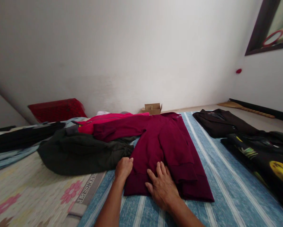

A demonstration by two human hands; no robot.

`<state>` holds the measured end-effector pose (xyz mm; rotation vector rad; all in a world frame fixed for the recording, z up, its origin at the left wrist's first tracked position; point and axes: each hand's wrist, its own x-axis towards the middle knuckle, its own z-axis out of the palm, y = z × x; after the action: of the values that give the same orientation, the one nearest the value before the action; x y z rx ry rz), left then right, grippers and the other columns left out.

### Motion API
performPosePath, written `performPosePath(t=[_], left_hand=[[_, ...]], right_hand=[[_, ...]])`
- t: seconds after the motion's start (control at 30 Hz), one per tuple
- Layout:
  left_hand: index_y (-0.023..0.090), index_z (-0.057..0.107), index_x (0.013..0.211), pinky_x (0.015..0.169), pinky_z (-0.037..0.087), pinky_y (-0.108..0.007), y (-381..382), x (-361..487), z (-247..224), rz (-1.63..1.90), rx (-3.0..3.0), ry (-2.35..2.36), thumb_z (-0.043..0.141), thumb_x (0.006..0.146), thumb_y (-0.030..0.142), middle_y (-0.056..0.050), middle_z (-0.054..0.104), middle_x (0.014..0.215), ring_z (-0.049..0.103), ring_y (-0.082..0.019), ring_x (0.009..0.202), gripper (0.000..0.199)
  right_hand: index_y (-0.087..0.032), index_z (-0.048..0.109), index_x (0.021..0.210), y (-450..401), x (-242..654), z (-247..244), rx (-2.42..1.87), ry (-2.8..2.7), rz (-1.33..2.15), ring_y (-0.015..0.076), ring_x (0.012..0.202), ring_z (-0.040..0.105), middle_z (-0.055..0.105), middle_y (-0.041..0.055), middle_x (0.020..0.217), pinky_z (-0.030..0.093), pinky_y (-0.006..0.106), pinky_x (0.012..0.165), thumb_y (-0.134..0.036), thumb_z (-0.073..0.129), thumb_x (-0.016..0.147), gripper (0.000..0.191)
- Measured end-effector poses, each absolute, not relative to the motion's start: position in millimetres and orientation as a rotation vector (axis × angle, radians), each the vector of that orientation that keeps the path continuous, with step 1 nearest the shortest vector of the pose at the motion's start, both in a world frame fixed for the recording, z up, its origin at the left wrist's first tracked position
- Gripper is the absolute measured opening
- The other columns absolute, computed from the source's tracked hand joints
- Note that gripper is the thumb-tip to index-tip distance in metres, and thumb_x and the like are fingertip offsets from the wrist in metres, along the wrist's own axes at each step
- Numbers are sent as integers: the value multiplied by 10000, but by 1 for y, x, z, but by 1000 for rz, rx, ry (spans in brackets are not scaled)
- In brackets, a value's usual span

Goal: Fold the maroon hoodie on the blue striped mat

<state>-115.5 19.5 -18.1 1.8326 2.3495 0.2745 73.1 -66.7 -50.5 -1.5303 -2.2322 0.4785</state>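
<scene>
A maroon sweatshirt (153,148) lies on a blue-and-white striped cloth (223,176), its hem toward me. One sleeve is folded over the body on the right side; the other stretches out to the left across a dark green garment (77,154). At the sweatshirt's left edge, just above the hem, my left hand (124,169) is closed with the fingers curled on the fabric. My right hand (163,187) presses flat on the lower middle of the sweatshirt, fingers spread, beside the folded cuff.
Behind the outstretched sleeve lies a bright pink garment (110,117). Black clothing (30,137) is at far left, near a red box-like object (57,109). Folded dark brown (223,123) and black printed garments (257,154) lie at right. A small cardboard box (153,108) stands by the wall.
</scene>
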Motion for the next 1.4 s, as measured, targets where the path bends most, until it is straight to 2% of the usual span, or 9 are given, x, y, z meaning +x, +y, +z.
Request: performPosePath(t=[0.2,0.6,0.73,0.87,1.03,1.2,1.3,1.4], left_hand=[[72,703,913,727,462,-357,14,-106,-12,126,1804,2443,343,877,258,-251,678,940,653,-315,914,406],[147,663,943,707,473,-360,4,-94,-2,-42,1878,2544,396,868,244,-203,685,958,653,-314,916,294],[129,637,966,710,476,-364,3,-85,4,-104,1918,2607,387,835,126,-181,683,942,648,-309,912,282],[119,628,948,768,465,-351,4,-71,8,-91,2145,2636,359,802,40,-151,654,989,602,-284,985,315],[153,613,926,858,431,-311,21,-34,11,13,2448,2277,468,815,132,-95,629,1010,565,-232,997,185],[164,597,960,848,443,-301,61,13,5,222,2587,1854,420,871,201,-88,625,1022,580,-201,977,201],[154,593,1005,935,403,-289,88,37,-3,254,2663,1663,390,894,234,-99,608,1109,551,-186,1073,244],[126,560,1123,1026,326,-276,112,57,-10,265,2698,1572,388,902,296,-119,530,1275,458,-187,1214,328]], right_hand=[[-265,445,1352,-66,73,-49,-1526,-2224,487,361,1364,157,299,137,1470,208,519,1065,-500,372,895,520],[-241,452,1351,-65,73,-51,-1499,-2211,501,361,1365,146,292,161,1468,197,516,1072,-488,393,891,525],[-237,437,1361,-64,73,-48,-1516,-2218,549,366,1367,111,264,175,1475,178,518,1076,-489,407,885,540],[-226,432,1365,-66,76,-42,-1490,-2202,611,359,1368,97,250,178,1479,160,499,1086,-490,361,904,537],[-214,422,1371,-65,75,-41,-1496,-2194,662,358,1368,72,223,183,1486,146,506,1087,-470,367,907,533],[-238,393,1386,-62,73,-45,-1494,-2194,696,375,1360,58,202,179,1492,163,537,1077,-473,427,880,559],[-258,356,1402,-62,74,-44,-1469,-2168,693,365,1358,90,213,163,1491,196,530,1075,-492,436,875,583],[-276,347,1403,-61,72,-48,-1439,-2118,636,352,1353,151,250,148,1478,243,508,1069,-541,430,866,605]])
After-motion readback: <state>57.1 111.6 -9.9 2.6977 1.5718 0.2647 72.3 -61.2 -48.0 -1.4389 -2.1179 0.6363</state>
